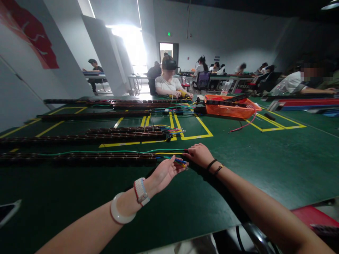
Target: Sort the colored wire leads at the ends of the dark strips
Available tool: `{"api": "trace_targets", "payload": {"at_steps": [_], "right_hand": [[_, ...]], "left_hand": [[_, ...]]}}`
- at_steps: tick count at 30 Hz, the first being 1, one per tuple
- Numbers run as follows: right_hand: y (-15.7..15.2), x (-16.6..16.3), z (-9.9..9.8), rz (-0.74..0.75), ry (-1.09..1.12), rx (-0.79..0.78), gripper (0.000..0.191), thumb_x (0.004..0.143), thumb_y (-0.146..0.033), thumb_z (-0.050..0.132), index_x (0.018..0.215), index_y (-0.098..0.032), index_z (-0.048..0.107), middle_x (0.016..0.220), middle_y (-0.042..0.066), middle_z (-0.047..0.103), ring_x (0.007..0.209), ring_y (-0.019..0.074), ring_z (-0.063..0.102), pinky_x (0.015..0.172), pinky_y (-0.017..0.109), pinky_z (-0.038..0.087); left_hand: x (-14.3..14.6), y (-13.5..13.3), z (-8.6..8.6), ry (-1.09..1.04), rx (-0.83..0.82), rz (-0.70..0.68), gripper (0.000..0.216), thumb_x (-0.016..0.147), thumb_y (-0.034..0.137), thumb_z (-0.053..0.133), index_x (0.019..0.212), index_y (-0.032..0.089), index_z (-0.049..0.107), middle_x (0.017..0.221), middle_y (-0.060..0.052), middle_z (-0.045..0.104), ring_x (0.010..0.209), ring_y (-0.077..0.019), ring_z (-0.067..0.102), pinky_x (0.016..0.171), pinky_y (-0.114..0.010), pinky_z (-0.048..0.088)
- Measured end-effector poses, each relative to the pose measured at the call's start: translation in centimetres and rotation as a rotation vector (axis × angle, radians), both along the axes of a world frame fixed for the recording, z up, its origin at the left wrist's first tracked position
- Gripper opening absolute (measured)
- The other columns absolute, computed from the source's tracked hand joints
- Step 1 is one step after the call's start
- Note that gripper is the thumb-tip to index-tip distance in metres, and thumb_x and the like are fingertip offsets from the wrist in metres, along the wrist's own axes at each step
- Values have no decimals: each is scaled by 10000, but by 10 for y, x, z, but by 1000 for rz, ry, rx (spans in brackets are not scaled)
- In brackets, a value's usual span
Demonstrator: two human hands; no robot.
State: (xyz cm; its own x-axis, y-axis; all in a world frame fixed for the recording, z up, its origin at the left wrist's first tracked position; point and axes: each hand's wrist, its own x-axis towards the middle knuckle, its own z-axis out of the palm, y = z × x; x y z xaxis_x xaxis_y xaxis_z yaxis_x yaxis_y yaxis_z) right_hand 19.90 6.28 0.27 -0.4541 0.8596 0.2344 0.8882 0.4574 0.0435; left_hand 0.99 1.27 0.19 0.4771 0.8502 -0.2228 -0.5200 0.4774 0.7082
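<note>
Coloured wires (178,161), a short bundle of blue, yellow, red and green leads, fan out from the right end of the nearest long dark strip (79,158), which lies lengthwise on the green table (265,158) just in front of the person. Left hand (162,173): palm turned partly upward, fingers drawn narrow, with thumb and fingertips closed on the free ends of the coloured wires. Right hand (199,154): palm down just beside the bundle, fingers curled toward the strip end and touching the leads near their root; whether they grip or merely rest cannot be told. A thin green wire (106,152) runs along the top of the strip toward the same end. The left wrist carries a white bangle (119,215) and a strapped watch (140,190); the right wrist carries two dark bracelets (214,165). Farther back lie more dark strips (92,135) with their own coloured leads, set among yellow tape lines (201,127) marked on the table. An orange basket (227,109) stands well apart at the far right side of the table. A seated co-worker (169,84) in a white shirt works at the table's far edge, and other people sit at tables behind.
</note>
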Motion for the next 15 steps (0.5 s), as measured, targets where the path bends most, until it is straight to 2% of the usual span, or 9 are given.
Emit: {"api": "trace_targets", "payload": {"at_steps": [7,11,13,15], "right_hand": [[0,-2,4,7,-47,14,416,905,-489,393,762,-181,633,760,70,665,742,179,571,728,301,290],[-6,6,10,47,65,38,417,917,-481,362,755,-172,591,737,52,637,697,153,539,721,284,295],[-10,11,17,153,139,101,413,922,-475,343,771,-169,577,739,47,618,699,149,516,724,281,302],[-16,14,23,345,140,159,425,903,-517,354,814,-167,577,751,48,602,707,152,496,731,286,309]], "left_hand": [[1,-3,9,41,-51,26,207,892,214,456,904,69,603,922,-163,666,883,-219,636,907,-408,447],[0,-2,6,28,-54,26,209,888,216,468,957,75,605,960,-159,665,919,-219,627,919,-410,442],[0,-1,2,11,-33,11,222,883,227,481,986,77,608,985,-156,664,942,-225,621,926,-410,439],[-1,0,0,4,-23,-1,230,883,231,482,985,74,614,991,-155,664,941,-222,621,923,-392,441]]}}
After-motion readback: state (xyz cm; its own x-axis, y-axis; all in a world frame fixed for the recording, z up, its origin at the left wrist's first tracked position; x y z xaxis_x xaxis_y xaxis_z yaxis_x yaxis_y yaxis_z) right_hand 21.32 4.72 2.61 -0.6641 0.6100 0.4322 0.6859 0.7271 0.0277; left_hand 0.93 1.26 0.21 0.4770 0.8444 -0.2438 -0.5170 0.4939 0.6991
